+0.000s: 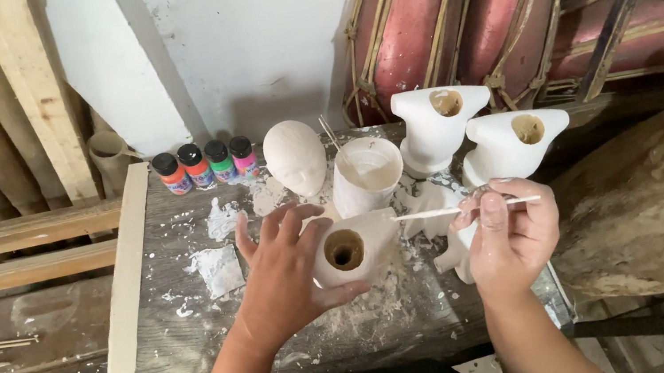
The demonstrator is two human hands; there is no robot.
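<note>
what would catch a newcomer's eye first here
At the centre of the paint-spattered board, the left hand grips a white hollow figure while the right hand holds a thin white stick towards it. Behind stand two more white figures, a white head, four small paint bottles at the back left, and red drums against the wall.

Soft, even daylight fills the room; shadows are faint, the white wall bright, focus sharp, edges slightly bowed.
</note>
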